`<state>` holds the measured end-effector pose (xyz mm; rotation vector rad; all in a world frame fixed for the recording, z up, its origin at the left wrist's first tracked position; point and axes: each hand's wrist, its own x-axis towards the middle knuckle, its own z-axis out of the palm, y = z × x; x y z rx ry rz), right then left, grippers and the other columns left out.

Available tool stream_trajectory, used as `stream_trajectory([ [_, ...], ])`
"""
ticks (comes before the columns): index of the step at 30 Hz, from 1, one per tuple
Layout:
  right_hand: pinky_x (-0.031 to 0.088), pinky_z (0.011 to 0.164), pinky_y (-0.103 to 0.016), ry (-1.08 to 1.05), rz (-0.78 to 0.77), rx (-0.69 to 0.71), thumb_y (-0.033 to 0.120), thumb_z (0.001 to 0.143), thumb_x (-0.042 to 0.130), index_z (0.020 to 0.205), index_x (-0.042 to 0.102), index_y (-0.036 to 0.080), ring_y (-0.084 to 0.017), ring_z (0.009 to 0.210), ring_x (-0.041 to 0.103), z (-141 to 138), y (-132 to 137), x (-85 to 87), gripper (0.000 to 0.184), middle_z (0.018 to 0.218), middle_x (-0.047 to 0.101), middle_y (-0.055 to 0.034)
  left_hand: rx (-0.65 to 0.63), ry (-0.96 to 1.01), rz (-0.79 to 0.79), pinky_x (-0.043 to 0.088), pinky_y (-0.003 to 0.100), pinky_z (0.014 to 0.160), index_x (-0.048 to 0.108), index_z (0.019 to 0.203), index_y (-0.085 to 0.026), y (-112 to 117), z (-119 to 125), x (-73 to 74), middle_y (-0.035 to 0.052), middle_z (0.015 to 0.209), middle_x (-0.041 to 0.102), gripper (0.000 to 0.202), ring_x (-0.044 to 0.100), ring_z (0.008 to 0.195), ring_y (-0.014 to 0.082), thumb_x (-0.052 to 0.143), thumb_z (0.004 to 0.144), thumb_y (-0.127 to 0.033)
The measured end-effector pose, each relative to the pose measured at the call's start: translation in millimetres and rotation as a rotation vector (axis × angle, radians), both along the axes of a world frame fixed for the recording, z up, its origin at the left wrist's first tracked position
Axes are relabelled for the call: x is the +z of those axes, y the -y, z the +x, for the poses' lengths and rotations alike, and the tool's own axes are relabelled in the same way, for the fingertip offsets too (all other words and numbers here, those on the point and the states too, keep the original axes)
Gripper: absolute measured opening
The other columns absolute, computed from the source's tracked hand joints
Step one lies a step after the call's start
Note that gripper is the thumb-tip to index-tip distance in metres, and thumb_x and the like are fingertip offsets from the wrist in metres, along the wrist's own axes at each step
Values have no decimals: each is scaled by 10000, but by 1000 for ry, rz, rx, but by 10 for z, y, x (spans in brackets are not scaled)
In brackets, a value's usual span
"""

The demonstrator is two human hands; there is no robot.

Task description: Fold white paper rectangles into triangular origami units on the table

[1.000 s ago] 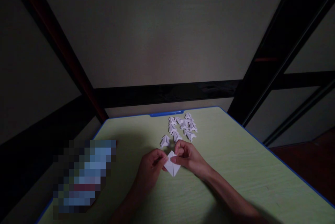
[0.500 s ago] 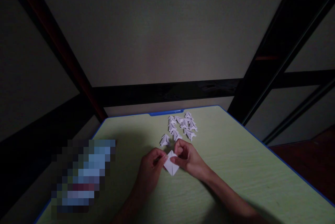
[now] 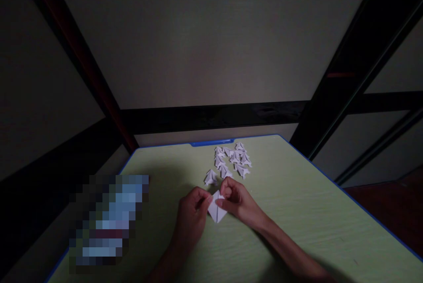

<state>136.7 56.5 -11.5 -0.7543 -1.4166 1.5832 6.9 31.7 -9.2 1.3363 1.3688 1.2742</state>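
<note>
A small white folded paper (image 3: 217, 213), diamond-shaped with a crease down its middle, is held between both hands above the table. My left hand (image 3: 194, 206) pinches its left corner between thumb and fingers. On the other side my right hand (image 3: 238, 199) grips it, the thumb lying across the front near the upper right edge. Just beyond the hands lie several white folded paper figures (image 3: 235, 157) in a loose cluster. One folded paper figure (image 3: 210, 177) sits nearest, a little apart on the left.
The pale green table (image 3: 313, 221) has a blue edge and a blue strip (image 3: 213, 142) at its far side. A pixelated object (image 3: 114, 217) lies on the left of the table. A cabinet-like panel (image 3: 211, 45) rises behind.
The whole view has shifted slightly. Both hands keep their pinch on the folded paper, which looks a little narrower at its left corner now.
</note>
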Motion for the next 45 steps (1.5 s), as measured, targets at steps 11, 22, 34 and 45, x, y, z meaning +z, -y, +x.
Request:
stream_trajectory([
  [11, 220, 410, -170, -22, 8, 5, 100, 593, 572, 649, 380, 170, -52, 445, 338, 13, 24, 60, 213, 507, 392, 76, -29, -11, -1, 366, 189, 469, 482, 551, -142, -1, 8, 9, -23, 515, 499, 95, 470, 502, 103, 502, 639, -173],
  [22, 253, 439, -172, 65, 107, -78, 37, 595, 497, 687, 360, 175, -65, 501, 350, -1, 46, 19, 215, 572, 383, 64, -77, 16, 6, 379, 207, 511, 478, 576, -143, -30, -6, -39, -19, 548, 506, 78, 485, 543, 113, 507, 636, -183],
  [34, 277, 434, -164, 30, 63, 62, 53, 606, 501, 697, 355, 177, -58, 483, 385, 35, 62, 20, 212, 570, 407, 65, -376, 17, -161, 326, 183, 413, 451, 528, -142, -62, -45, 17, -50, 418, 447, 161, 424, 389, 70, 491, 643, -249],
  [45, 275, 377, -137, -57, -44, 109, 31, 530, 494, 644, 369, 166, -34, 399, 392, 47, 24, 75, 216, 497, 442, 85, -467, 148, -256, 332, 185, 364, 483, 516, -136, -67, -97, 26, -22, 394, 505, 293, 432, 332, 70, 493, 631, -406],
])
